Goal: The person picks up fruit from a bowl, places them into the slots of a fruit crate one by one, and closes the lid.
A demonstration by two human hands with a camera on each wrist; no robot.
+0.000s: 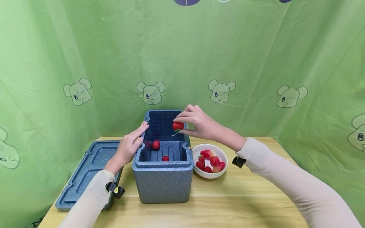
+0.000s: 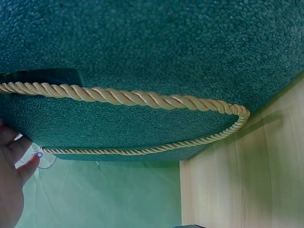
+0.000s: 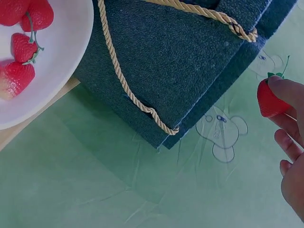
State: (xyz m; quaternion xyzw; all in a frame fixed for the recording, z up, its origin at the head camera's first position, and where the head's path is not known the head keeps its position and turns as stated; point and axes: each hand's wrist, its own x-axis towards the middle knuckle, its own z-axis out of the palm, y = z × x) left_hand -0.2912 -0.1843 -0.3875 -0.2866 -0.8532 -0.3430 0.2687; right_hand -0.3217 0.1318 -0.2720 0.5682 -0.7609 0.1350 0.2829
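Observation:
My right hand (image 1: 201, 123) pinches a red strawberry (image 1: 178, 126) with a green leafy cap and stem, above the right side of a blue-grey foam box (image 1: 163, 185). The right wrist view shows the same strawberry (image 3: 271, 98) between thumb and fingers. My left hand (image 1: 129, 145) rests on the box's left rim, fingers extended along it. Inside the box lie one strawberry (image 1: 156, 145) by the left wall and another (image 1: 165, 158) near the front wall, its lower part hidden.
Right of the box stands a white bowl (image 1: 223, 150) with several strawberries (image 1: 214, 161). The box's lid (image 1: 94, 172) lies on the wooden table (image 1: 222, 202) at the left. A twisted gold rope (image 2: 156, 99) hangs along the box's side. Green curtain (image 1: 182, 57) surrounds the table.

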